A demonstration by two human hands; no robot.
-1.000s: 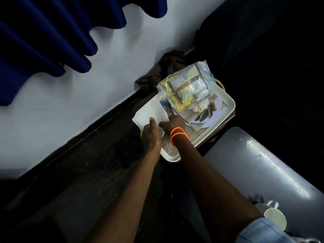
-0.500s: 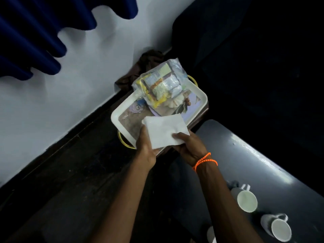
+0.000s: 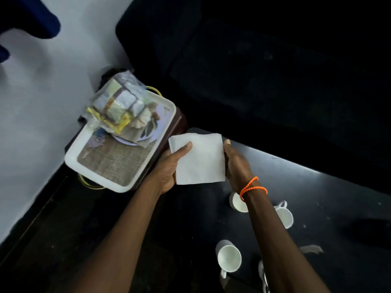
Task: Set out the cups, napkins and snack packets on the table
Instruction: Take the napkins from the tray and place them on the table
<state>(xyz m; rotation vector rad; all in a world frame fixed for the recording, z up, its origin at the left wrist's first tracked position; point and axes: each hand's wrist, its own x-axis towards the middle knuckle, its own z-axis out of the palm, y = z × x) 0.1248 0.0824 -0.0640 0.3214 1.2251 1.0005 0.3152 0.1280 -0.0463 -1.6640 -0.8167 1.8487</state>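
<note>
A white square napkin stack (image 3: 200,158) is held between both hands above the near corner of the dark table (image 3: 317,197). My left hand (image 3: 169,168) grips its left edge, thumb on top. My right hand (image 3: 236,166), with orange bands at the wrist, holds its right edge. A clear bag of snack packets (image 3: 119,104) lies on the white tray (image 3: 88,176) to the left. Three white cups stand on the table: one (image 3: 229,258) near the front, one (image 3: 284,216) right of my forearm, one (image 3: 237,200) partly hidden behind my wrist.
The tray rests on a dark brown stand (image 3: 179,121) beside a white wall (image 3: 42,102). A dark seat or sofa (image 3: 275,60) fills the back. Another white cup edge (image 3: 263,275) shows by my right forearm. The floor at lower left is dark.
The napkin stack came off the tray and moved right, over the table corner. Both hands went with it, and the view swung right, showing more table and cups.
</note>
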